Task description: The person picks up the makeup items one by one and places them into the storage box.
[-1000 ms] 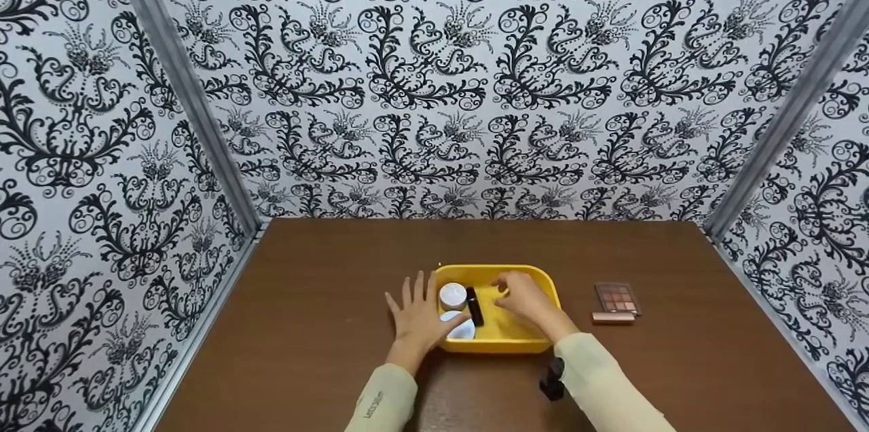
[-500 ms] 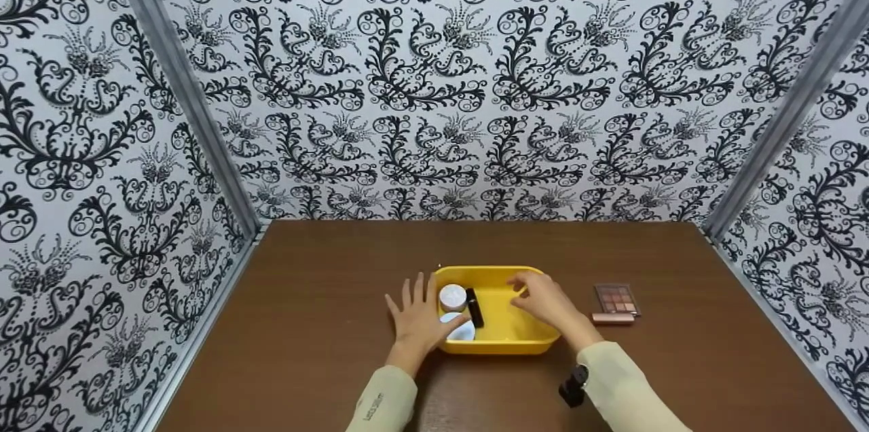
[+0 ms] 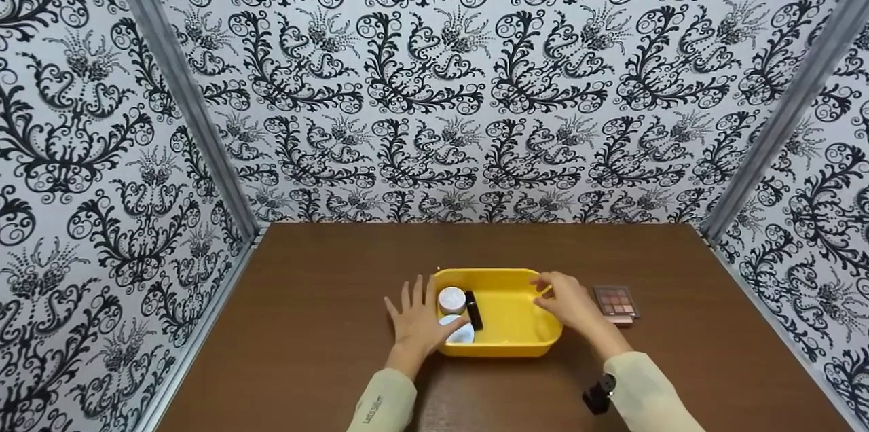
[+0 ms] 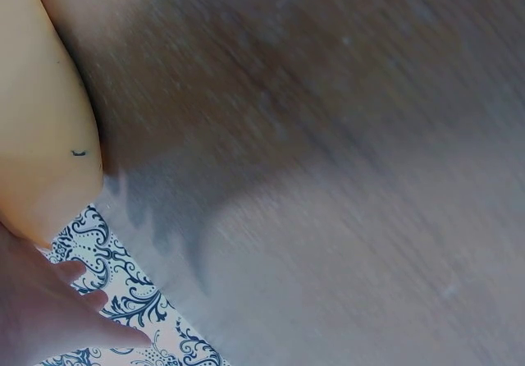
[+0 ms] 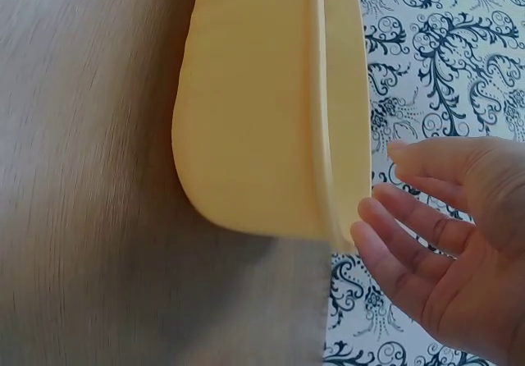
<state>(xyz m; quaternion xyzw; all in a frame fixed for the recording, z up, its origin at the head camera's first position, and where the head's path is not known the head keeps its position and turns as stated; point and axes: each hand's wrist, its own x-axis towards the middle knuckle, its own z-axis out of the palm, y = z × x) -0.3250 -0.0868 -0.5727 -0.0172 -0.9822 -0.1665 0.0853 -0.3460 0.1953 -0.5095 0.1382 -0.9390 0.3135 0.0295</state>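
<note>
A yellow plastic tray sits on the table. Inside its left end lie a round white-lidded jar, a second round white item and a slim black tube. My left hand is at the tray's left rim, fingers spread, its thumb reaching over the second white item. Over the right rim hovers my right hand, fingers loosely bent with nothing between them. In the right wrist view this hand has its fingertips right at the rim of the tray.
Right of the tray lie an eyeshadow palette and a small pinkish tube, partly behind the right hand's side. The brown table ends at walls covered in black-and-white patterned cloth.
My right hand has moved rightward from above the tray's middle to its right rim. The left hand and the items in the tray have stayed put.
</note>
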